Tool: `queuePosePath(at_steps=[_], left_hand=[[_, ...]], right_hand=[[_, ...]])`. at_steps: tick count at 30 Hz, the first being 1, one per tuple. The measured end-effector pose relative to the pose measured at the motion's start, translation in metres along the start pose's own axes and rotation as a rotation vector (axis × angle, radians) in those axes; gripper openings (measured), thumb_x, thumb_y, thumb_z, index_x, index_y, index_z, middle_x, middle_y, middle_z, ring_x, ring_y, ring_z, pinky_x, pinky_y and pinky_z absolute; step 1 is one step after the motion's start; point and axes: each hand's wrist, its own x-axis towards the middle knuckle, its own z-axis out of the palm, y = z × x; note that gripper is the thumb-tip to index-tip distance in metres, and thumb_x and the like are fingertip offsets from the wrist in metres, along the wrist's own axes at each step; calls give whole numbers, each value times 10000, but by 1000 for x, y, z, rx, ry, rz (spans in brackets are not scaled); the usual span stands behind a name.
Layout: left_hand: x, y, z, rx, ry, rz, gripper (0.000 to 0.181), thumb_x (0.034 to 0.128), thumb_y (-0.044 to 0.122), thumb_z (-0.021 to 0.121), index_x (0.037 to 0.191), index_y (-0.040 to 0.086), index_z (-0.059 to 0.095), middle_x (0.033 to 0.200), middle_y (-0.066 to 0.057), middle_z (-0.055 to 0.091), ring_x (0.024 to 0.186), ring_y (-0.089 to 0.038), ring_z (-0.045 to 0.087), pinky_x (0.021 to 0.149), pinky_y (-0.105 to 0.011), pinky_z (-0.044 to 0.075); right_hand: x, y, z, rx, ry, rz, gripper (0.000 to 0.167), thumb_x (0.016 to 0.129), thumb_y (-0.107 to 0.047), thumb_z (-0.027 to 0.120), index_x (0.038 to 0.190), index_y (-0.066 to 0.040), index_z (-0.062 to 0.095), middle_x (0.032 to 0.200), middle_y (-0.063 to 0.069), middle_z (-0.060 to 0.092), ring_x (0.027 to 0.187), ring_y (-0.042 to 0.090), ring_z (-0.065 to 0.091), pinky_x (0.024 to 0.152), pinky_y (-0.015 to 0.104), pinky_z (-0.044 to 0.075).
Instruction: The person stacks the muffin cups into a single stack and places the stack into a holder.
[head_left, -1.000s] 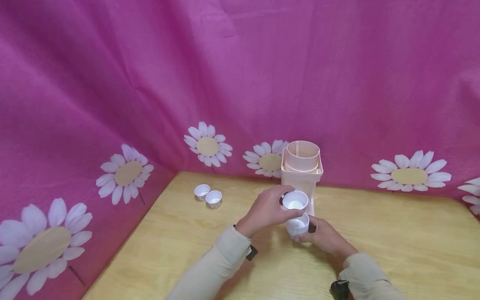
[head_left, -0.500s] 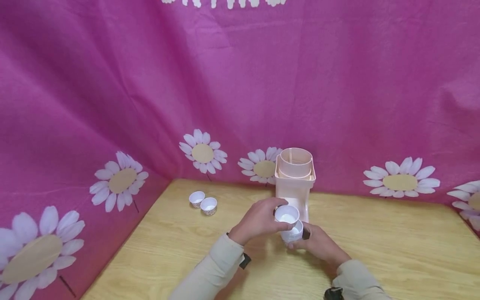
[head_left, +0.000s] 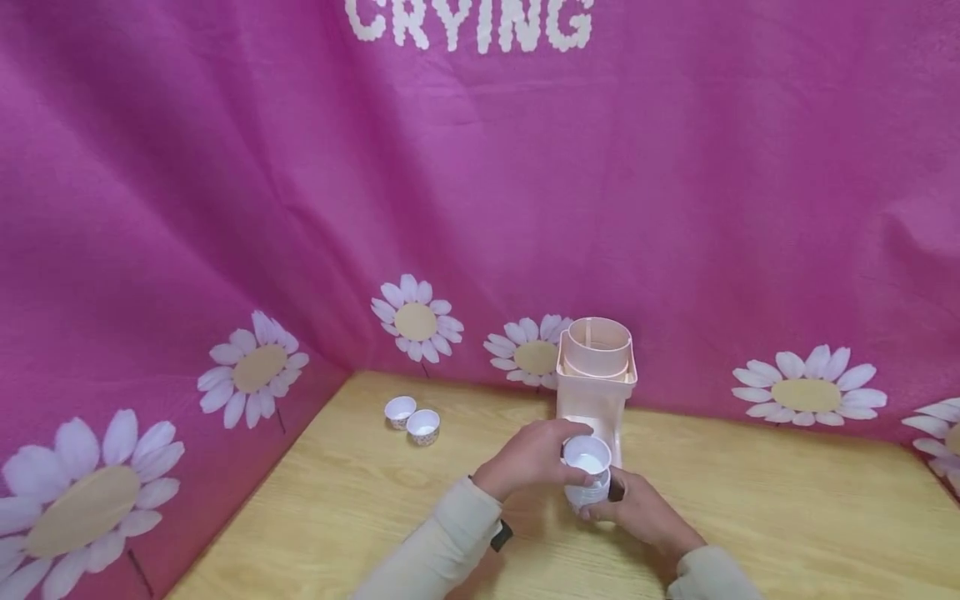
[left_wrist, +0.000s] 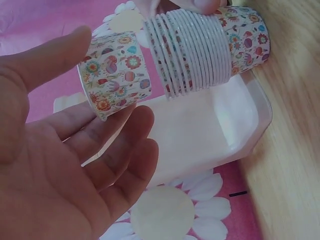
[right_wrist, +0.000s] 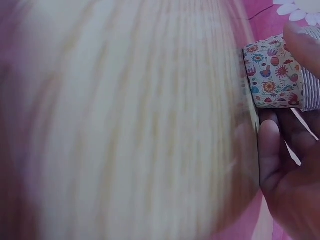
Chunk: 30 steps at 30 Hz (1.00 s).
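Between the thumb and fingers of my left hand (head_left: 528, 460) is a single paper baking cup (left_wrist: 117, 72), white inside with a floral print outside. My right hand (head_left: 647, 512) grips a stack of the same baking cups (left_wrist: 192, 52) lower down, thumb on one side and fingers on the other. The single cup is directly over the stack's mouth, and the left wrist view shows a narrow gap between them. In the right wrist view the stack's printed bottom cup (right_wrist: 272, 75) sits close to the wooden surface. Just behind both hands stands a pale pink holder (head_left: 596, 392) with a round tube on top.
Two small floral baking cups, a rear one (head_left: 401, 410) and a front one (head_left: 423, 426), stand side by side at the back left of the wooden table (head_left: 315, 500). A magenta daisy-printed cloth (head_left: 480, 192) hangs behind and along the left edge.
The left hand's cup has moved from partly behind the stack's mouth to in line above it. Both hands keep their grip. The head view has tilted up, bringing lettering on the cloth into sight.
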Motion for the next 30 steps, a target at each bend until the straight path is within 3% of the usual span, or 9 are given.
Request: queuePosePath(at_steps=[5, 13, 20, 30], left_hand=[[-1, 1, 5, 35, -14, -28, 565, 761, 330, 856, 1272, 207, 650, 1107, 72, 713, 867, -44, 581, 741, -183, 458], [-3, -3, 14, 88, -45, 15, 519, 774, 355, 840, 1246, 228, 664, 1078, 92, 718, 857, -33, 582, 746, -173, 450], [-5, -2, 9, 103, -67, -33, 520, 780, 294, 841, 1260, 219, 654, 1112, 64, 714, 887, -63, 592, 767, -200, 461], [-1, 3, 14, 169, -88, -31, 531, 798, 308, 829, 1281, 219, 630, 1147, 69, 702, 928, -72, 604, 804, -211, 479]], right_hand=[[-2, 5, 3, 16, 2, -12, 560, 775, -220, 810, 1269, -39, 616, 1158, 109, 708, 1043, 176, 614, 900, 303, 474], [-9, 8, 4, 7, 6, 16, 587, 773, -217, 812, 1297, -52, 606, 1186, 102, 697, 1070, 190, 600, 929, 333, 462], [-1, 0, 6, 2, -3, 13, 543, 765, -235, 822, 1248, -70, 636, 1176, 92, 708, 1064, 182, 605, 942, 351, 457], [-5, 1, 1, -1, -1, 7, 570, 783, -230, 813, 1282, -42, 612, 1191, 106, 700, 1073, 173, 601, 951, 335, 455]])
